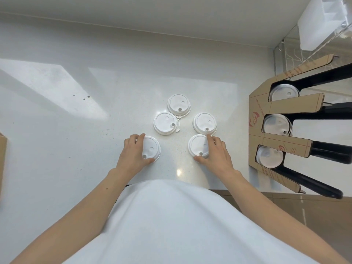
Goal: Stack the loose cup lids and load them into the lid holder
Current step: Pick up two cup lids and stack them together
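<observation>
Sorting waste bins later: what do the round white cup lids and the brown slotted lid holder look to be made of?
The round white cup lids look like thin moulded plastic, glossy, with crisp sip holes. The brown slotted lid holder looks like matte printed cardboard, showing fold lines and raw cut edges; its black inner channels may be plastic.

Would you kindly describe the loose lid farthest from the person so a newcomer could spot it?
On the white counter, left of the cardboard lid holder, five loose lids cluster. The farthest lid tops the group, beyond both hands, untouched, nearest the back wall.
</observation>
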Demonstrator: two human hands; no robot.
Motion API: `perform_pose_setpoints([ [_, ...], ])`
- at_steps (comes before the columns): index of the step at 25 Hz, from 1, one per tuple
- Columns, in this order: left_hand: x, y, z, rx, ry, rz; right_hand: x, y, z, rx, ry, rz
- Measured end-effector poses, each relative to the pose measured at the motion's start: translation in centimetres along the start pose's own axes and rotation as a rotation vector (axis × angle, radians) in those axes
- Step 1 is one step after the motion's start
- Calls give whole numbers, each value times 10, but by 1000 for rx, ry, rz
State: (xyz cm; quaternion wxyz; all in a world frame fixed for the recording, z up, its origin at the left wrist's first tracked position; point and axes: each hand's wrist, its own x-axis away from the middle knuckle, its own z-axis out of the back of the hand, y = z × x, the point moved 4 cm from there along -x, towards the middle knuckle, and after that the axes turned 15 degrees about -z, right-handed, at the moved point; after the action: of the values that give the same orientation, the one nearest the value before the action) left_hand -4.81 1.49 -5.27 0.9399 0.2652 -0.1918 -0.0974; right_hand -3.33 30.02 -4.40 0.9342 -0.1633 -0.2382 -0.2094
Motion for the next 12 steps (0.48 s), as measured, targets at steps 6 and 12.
perform_pose_setpoints([
  [6, -4, 0, -1, 30, 36, 7, -1, 1, 3, -42, 31, 13],
  [12, -3, 10, 6, 146, 181, 17, 3, -4, 7, -402, -56, 19],
])
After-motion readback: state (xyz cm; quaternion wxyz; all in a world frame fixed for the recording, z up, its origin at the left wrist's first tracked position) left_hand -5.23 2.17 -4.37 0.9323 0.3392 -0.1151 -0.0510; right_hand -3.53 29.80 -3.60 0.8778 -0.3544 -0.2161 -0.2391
